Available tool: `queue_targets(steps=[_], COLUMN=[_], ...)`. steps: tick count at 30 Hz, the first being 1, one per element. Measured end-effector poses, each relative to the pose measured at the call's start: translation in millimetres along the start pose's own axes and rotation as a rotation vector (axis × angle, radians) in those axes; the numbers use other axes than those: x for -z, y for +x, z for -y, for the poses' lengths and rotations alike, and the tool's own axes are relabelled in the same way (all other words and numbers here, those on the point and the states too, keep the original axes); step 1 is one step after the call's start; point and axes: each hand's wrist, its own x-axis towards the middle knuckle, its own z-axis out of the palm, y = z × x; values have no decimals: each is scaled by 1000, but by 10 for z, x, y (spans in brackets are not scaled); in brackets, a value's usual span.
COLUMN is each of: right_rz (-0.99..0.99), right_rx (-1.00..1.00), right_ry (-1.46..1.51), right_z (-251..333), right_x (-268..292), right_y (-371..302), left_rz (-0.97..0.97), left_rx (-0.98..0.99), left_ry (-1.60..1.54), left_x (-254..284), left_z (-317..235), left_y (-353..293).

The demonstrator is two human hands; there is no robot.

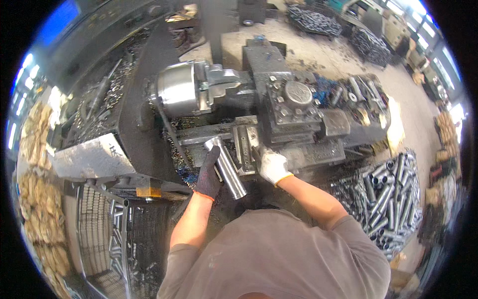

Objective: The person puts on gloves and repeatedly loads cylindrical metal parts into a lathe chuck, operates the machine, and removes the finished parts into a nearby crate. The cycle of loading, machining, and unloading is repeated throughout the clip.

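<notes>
A shiny metal tube (230, 172) lies slantwise in my left hand (209, 172), which wears a dark glove with an orange cuff. The fingers close round the tube's upper part, and its lower end points toward my body. My right hand (274, 167), in a white glove, is curled at the front of the lathe carriage (246, 144). A dark narrow piece shows by its fingertips, but what the fingers grip is hidden. Beyond my hands stands the lathe, with its bright chuck (178, 88) at the left and a tool post (298, 93) at the right.
At the right a large pile of metal tubes (386, 199) stands beside the lathe. A bin (94, 229) with more tubes is at the lower left. Loose tools (356, 92) lie on the lathe's right end. Metal chips (99, 99) cover the left tray; sacks (42, 214) line the left.
</notes>
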Motion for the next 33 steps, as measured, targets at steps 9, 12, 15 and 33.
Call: queue_targets(steps=[9,12,15,33], right_rz=[239,3,-261,346], right_rx=[287,443,581,715], right_ry=[529,531,170,14], right_z=[524,741,642,-3], right_x=[1280,1923,2596,2024], right_y=[463,665,1052,2959], left_rz=[222,267,229,-461], left_rx=[-360,-652,-968,-547], left_ry=[-234,163,323,-396], left_x=[-678,-1141,-1150,2749], left_z=[-517,-797,-945,304], left_y=[373,432,492,-1015])
